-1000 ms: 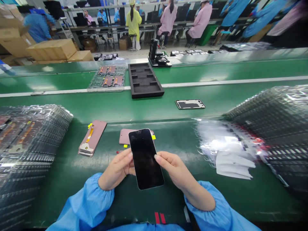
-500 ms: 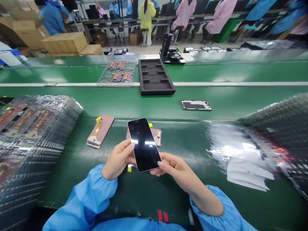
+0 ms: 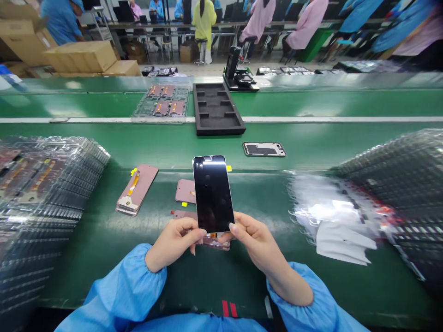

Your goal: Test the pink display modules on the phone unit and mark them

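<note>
Between my two hands I hold a phone screen (image 3: 212, 193) with a glossy black face and a thin pale edge. My left hand (image 3: 176, 242) pinches its lower left corner. At the lower right corner, my right hand (image 3: 254, 237) grips it between thumb and fingers. Partly hidden beneath it, a pinkish screen panel (image 3: 184, 190) with a yellow tab lies on the green bench. Another pinkish panel (image 3: 216, 242) shows just below the held screen. To the left rests a small stack of pinkish screen panels (image 3: 138, 189) with an orange flex cable on top.
Stacked clear trays (image 3: 79, 170) rise at the left, and more stacked trays (image 3: 408, 184) at the right. White film sheets (image 3: 342, 242) lie at right. Further off are a phone frame (image 3: 265, 149), a black foam tray (image 3: 219, 129), a clear tray of panels (image 3: 138, 113) and a black stand (image 3: 238, 76).
The screen has turned more upright and moved slightly up and away. My left hand has slid from its left side to the bottom left corner. The view has shifted slightly.
</note>
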A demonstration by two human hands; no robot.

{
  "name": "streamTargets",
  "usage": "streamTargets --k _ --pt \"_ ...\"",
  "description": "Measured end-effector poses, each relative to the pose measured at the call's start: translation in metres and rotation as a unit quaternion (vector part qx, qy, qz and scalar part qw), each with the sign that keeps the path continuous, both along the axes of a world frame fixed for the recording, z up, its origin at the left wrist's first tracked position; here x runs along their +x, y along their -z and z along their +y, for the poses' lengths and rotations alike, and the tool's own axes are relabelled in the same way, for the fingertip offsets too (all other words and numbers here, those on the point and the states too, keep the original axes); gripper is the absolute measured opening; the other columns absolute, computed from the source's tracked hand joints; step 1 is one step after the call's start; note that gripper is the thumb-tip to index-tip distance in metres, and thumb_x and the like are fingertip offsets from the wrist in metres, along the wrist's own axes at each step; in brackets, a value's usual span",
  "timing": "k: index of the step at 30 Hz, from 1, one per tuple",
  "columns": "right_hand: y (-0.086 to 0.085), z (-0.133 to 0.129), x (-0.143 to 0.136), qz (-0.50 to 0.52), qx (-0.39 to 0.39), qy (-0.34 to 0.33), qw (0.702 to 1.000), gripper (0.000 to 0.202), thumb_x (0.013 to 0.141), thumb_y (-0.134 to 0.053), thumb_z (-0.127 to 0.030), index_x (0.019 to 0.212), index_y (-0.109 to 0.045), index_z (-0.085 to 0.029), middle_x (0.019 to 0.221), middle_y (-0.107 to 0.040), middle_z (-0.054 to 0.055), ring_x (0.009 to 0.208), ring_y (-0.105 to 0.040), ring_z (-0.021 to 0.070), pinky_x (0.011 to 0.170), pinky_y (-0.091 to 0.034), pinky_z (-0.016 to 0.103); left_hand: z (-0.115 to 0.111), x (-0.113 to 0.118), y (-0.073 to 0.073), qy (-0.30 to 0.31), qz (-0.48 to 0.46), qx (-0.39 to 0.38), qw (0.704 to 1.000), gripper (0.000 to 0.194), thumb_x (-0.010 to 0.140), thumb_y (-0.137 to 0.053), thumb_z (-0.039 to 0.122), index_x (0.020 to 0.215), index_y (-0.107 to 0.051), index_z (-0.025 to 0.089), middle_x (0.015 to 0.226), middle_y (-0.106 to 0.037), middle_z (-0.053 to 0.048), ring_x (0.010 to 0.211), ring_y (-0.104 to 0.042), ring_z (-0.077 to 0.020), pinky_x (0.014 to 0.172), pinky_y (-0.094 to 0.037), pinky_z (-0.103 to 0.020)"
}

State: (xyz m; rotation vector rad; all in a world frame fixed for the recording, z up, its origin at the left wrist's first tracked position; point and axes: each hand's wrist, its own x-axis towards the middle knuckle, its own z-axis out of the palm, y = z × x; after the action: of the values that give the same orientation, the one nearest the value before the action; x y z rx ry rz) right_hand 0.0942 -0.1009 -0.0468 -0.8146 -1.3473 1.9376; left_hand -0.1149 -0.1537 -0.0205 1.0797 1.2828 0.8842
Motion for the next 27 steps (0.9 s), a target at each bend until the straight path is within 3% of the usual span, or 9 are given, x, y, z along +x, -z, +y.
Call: streamTargets --k 7,17,21,23,25,27 --pt "0.002 -0.002 -0.001 0.004 0.006 0.024 1.0 0.035 0.094 -0.06 -0.044 0.119 -0.066 -0.02 0.084 -0.076 0.006 0.073 -0.072 0.0215 0.067 -0.053 0.031 -0.002 0.004 0.0 -0.015 0.005 -0.001 1.0 0.033 0.083 -0.062 0.041 0.061 -0.055 0.016 0.056 -0.055 0.003 0.05 -0.055 -0.0098 0.055 -0.044 -0.022" --pt "0.0 0.0 -0.002 0.049 -0.051 0.015 0.997 0.038 0.095 -0.054 -0.05 0.114 -0.069 -0.02 0.089 -0.077 0.008 0.079 -0.074 0.0254 0.071 -0.057 0.036 -0.003 -0.002 0.004 0.004 -0.011 -0.003 1.0 0.039 0.086 -0.062 0.044 0.06 -0.06 0.015 0.057 -0.058 0.001 0.054 -0.059 -0.0109 0.059 -0.044 -0.023" --pt "-0.002 0.003 -0.001 0.005 -0.009 0.013 1.0 0.036 0.093 -0.06 -0.046 0.117 -0.067 -0.02 0.085 -0.076 0.006 0.076 -0.073 0.0224 0.069 -0.056 0.032 -0.003 -0.003 0.005 0.018 -0.055 -0.037 0.998 0.042 0.086 -0.062 0.047 0.061 -0.063 0.013 0.06 -0.059 0.0 0.053 -0.06 -0.0106 0.058 -0.045 -0.023" --pt "-0.002 0.004 0.0 -0.007 0.008 0.012 1.0 0.033 0.093 -0.062 -0.043 0.116 -0.068 -0.02 0.079 -0.075 0.004 0.071 -0.072 0.0193 0.067 -0.054 0.029 -0.002 -0.004 0.002 0.033 -0.1 -0.052 0.993 0.038 0.083 -0.066 0.048 0.069 -0.066 0.013 0.068 -0.064 -0.002 0.061 -0.063 -0.0129 0.062 -0.048 -0.024" --pt "-0.001 0.003 -0.001 -0.003 0.0 0.002 1.0 0.031 0.093 -0.062 -0.042 0.113 -0.069 -0.019 0.077 -0.075 0.004 0.069 -0.071 0.0175 0.065 -0.053 0.027 0.004 -0.008 -0.004 0.032 -0.157 -0.049 0.986 0.035 0.081 -0.07 0.048 0.091 -0.069 0.015 0.088 -0.07 -0.006 0.076 -0.067 -0.0169 0.071 -0.052 -0.027" --pt "0.001 0.002 -0.002 -0.006 -0.015 -0.027 1.0 0.032 0.092 -0.062 -0.043 0.111 -0.069 -0.018 0.074 -0.075 0.005 0.067 -0.07 0.0164 0.063 -0.051 0.025 0.014 -0.015 -0.011 -0.013 -0.206 -0.05 0.977 0.039 0.083 -0.068 0.047 0.11 -0.063 0.019 0.102 -0.07 -0.007 0.083 -0.068 -0.0184 0.074 -0.054 -0.029"
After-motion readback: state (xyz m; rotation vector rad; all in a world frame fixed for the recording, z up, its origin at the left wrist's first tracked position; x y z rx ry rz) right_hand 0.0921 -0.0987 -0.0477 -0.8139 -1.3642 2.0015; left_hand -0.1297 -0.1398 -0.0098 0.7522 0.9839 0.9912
